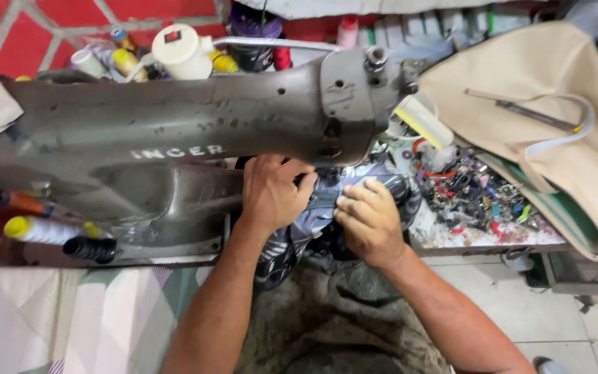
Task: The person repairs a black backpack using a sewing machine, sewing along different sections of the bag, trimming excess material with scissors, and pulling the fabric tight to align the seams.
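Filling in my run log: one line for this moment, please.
left hand: grips patterned fabric | right hand: presses fabric flat | place: under sewing machine head

Matt metal sewing machine (174, 131); glossy patterned cloth (327, 208).

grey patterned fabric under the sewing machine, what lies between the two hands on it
In the head view, only a fold of the grey patterned fabric lies between the left hand and right hand.

Sewing-machine arm (174, 128) low over fabric (313, 215)
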